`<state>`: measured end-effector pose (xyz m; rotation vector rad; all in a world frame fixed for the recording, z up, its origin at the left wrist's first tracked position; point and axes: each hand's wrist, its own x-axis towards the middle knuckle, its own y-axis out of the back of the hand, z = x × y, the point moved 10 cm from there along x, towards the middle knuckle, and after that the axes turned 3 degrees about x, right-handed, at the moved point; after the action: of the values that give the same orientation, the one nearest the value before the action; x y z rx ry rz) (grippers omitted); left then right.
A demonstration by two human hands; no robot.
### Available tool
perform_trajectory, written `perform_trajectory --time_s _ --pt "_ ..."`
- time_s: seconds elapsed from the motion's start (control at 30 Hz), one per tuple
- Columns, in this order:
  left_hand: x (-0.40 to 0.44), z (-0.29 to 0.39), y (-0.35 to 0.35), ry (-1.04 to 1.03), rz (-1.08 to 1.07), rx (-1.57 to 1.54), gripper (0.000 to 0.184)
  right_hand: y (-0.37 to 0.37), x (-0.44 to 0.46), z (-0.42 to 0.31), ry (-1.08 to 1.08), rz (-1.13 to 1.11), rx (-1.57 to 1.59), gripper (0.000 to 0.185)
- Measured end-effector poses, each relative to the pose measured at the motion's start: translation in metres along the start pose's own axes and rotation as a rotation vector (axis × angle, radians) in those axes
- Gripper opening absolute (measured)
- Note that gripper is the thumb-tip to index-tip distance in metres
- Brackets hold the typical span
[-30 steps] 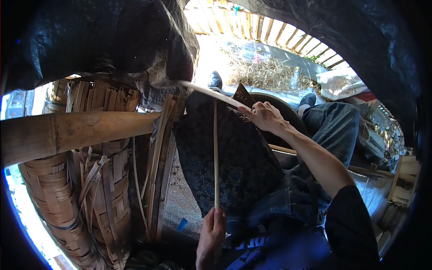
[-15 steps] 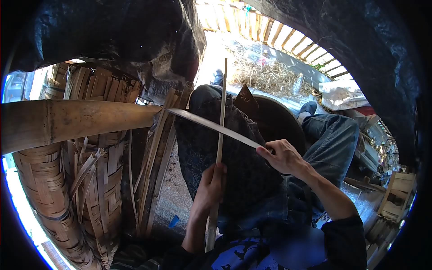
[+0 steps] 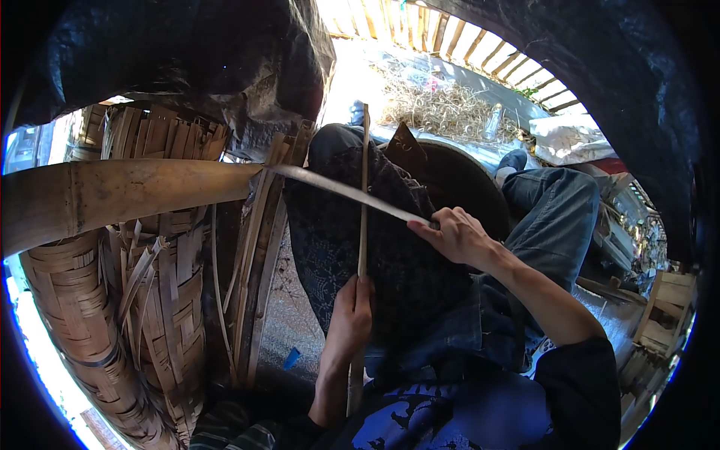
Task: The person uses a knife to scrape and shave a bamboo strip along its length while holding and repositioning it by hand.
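My left hand (image 3: 351, 313) is closed around a narrow bamboo strip (image 3: 363, 244), which stands lengthwise over my lap and points away from me. Its lower end runs back beneath my forearm toward my body. In my right hand (image 3: 456, 234) is the handle end of a long knife, its thin blade (image 3: 330, 184) reaching up and left. The blade crosses the strip above my left hand and appears to touch it. A dark patterned cloth (image 3: 322, 247) covers my leg under both. The blade's far tip lies near the end of a thick bamboo pole (image 3: 165, 187).
Woven bamboo baskets (image 3: 75, 315) stand at the left, with upright split bamboo pieces (image 3: 259, 285) beside them. Dark plastic sheeting (image 3: 172, 52) hangs overhead. Beyond my legs lies a heap of shavings (image 3: 435, 103) near a clear bottle (image 3: 493, 121). A wooden crate (image 3: 664, 311) is at the right.
My right hand and the knife have shifted slightly up and left, so the blade crosses the strip farther from my left hand. The whole view has tilted a little. Both grips are unchanged.
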<state>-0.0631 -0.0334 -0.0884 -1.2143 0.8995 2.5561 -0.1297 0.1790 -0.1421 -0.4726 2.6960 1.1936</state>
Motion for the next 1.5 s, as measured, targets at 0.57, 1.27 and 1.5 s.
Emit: perform_trajectory --time_s 0.57,1.27,1.5 --pt "-0.028 -0.019 -0.001 0.006 -0.102 -0.225 0.028 0.037 0.079 0.047 -0.294 0.142 0.221 0.077" --pt "0.008 0.070 -0.023 -0.291 0.229 0.923 0.015 0.028 -0.033 0.021 -0.365 -0.217 0.011 0.081" --pt "0.000 0.068 -0.027 -0.324 0.304 1.001 0.009 0.012 -0.037 0.018 -0.352 -0.196 0.053 0.082"
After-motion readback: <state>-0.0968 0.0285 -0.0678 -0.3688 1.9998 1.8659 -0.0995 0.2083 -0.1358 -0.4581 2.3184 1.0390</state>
